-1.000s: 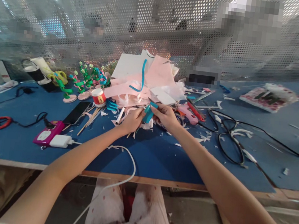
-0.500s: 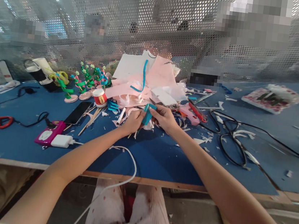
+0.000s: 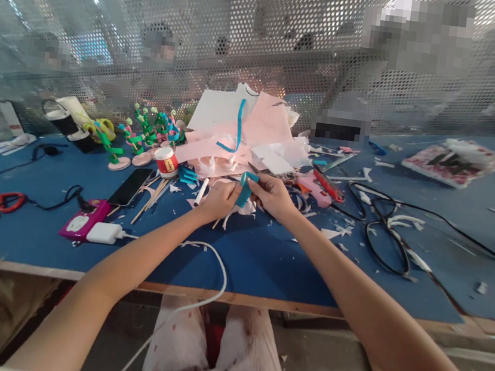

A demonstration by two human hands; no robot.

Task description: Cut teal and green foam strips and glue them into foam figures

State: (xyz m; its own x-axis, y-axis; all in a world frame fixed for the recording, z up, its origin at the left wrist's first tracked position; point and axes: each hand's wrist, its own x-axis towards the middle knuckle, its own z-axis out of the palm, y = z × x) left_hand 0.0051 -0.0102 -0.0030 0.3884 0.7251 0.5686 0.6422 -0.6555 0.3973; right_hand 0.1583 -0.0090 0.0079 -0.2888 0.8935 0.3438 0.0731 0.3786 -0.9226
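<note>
A small teal strip (image 3: 245, 190), bent over at its top, is pinched between my two hands above the table. My left hand (image 3: 221, 200) is closed on its left side. From the right, my right hand (image 3: 273, 196) grips its other edge with thumb and fingers. Just behind lie pink sheets (image 3: 210, 154) and white scraps. A long curved teal strip (image 3: 239, 127) rests on the paper pile. Left of my hands are several folded teal pieces (image 3: 188, 174), a white marker (image 3: 201, 192) and a red-and-white tub (image 3: 166, 162).
To the left stand green wire-like plant models (image 3: 146, 131) on pink bases, near a phone (image 3: 130, 187) and a magenta power strip (image 3: 85, 220) with a white charger. On the right lie a pink glue gun (image 3: 316, 191), red-handled pliers (image 3: 327, 184) and a looped black cable (image 3: 373, 225).
The teal piece has turned and bent a little between my fingers, showing a narrower, curled face. Both hands stay in nearly the same place.
</note>
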